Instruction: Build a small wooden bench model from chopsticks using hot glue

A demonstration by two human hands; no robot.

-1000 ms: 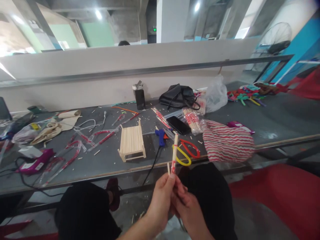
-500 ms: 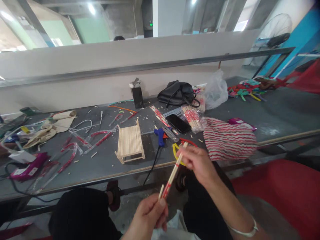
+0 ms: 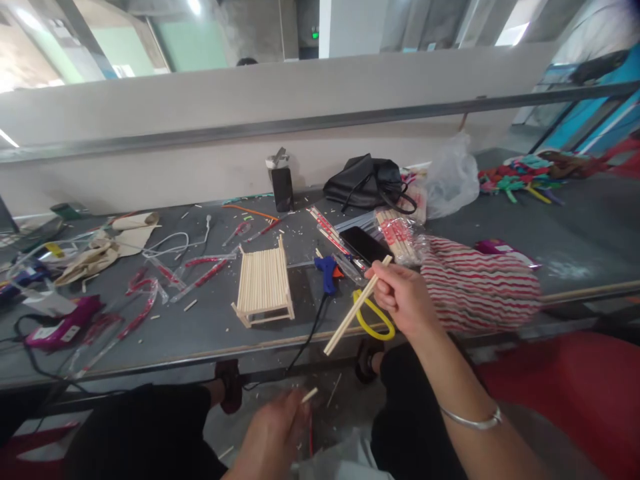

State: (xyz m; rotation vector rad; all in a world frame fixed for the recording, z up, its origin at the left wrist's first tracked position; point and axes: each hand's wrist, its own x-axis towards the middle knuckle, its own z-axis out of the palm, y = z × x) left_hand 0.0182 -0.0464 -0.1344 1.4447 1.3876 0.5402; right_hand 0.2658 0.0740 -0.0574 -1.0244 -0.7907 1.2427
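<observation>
In my right hand point(image 3: 403, 297), a pair of bare wooden chopsticks point(image 3: 356, 308) is pinched near its upper end and slants down to the left, past the table's front edge. Lower down, my left hand point(image 3: 275, 427) is blurred by motion, its fingers closed around a short wooden stick point(image 3: 310, 395) whose tip pokes out. A thin red strip point(image 3: 311, 433) shows just beside the left hand; I cannot tell whether it is held. On the table stands a small chair-like frame of wooden sticks point(image 3: 264, 280). A blue glue gun point(image 3: 327, 272) lies right of it.
A yellow loop point(image 3: 373, 327) overhangs the table edge behind the chopsticks. Further back are a phone point(image 3: 365, 245), packed chopsticks point(image 3: 397, 233), a black bag point(image 3: 367, 183) and a striped cloth point(image 3: 475, 287). Empty plastic sleeves point(image 3: 200, 280) and a purple box point(image 3: 65, 325) lie left.
The chopsticks came apart from my left hand, and their red-printed wrapper is off them. My left hand moved down and left; the right rose slightly. The view shifted a little.
</observation>
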